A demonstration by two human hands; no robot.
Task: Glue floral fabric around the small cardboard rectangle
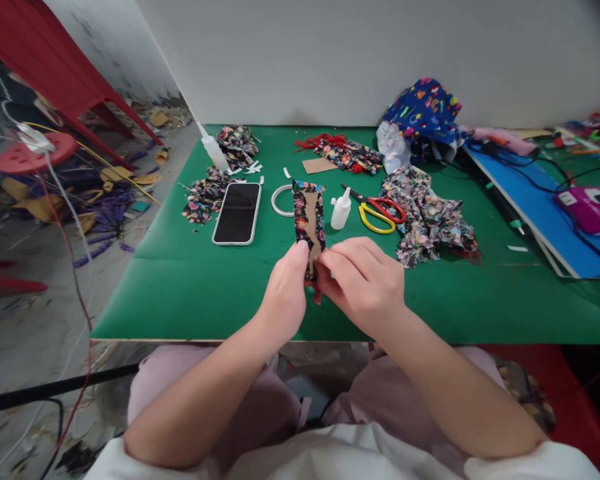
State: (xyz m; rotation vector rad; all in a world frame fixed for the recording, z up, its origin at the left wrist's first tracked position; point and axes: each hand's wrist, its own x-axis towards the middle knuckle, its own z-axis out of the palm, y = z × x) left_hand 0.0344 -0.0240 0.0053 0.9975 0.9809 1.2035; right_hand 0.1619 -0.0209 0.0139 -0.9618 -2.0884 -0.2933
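A narrow brown cardboard strip edged with black floral fabric (301,215) stands upright between my hands above the green table. My left hand (286,288) is closed on its lower left side, thumb on the front. On the lower right edge, my right hand (364,280) pinches the fabric, with a reddish end showing below. Just behind the strip lies a white ring (277,200), partly covered by it. A small white squeeze bottle (341,210) stands to its right, near scissors (380,212) with one red and one yellow handle.
A phone (237,213), a second squeeze bottle (215,153) and floral fabric scraps (204,197) lie on the left. Crumpled floral fabric (427,217), a blue patterned cloth (424,110), a glue gun (500,140) and a blue board (540,207) occupy the right. The table's front edge (190,341) is near my lap.
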